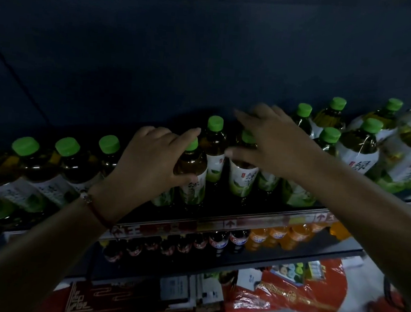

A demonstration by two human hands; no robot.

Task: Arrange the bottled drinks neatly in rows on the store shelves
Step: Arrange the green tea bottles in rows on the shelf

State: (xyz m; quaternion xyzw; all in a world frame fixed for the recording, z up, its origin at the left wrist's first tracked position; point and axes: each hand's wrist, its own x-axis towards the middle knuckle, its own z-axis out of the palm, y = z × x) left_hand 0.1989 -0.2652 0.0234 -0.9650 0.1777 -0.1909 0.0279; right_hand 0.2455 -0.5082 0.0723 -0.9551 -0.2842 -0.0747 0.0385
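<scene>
Green-capped tea bottles stand in rows along the top shelf (219,214). My left hand (147,161) is wrapped around the shoulder of one green tea bottle (193,177) at the shelf's front, thumb on its label and forefinger by its cap. Just right of it stands another tea bottle (242,181). My right hand (272,141) hovers over that bottle's cap with fingers spread, and its thumb points toward the bottle's neck. Whether the right hand touches the bottle is unclear. A further bottle (214,141) stands behind, between my two hands.
More green-capped bottles (66,159) line the shelf to the left and larger ones (362,146) crowd the right. On the shelf below stand dark cola bottles (217,241) and orange soda bottles (279,235). Red packaging (299,293) and boxes lie on the floor.
</scene>
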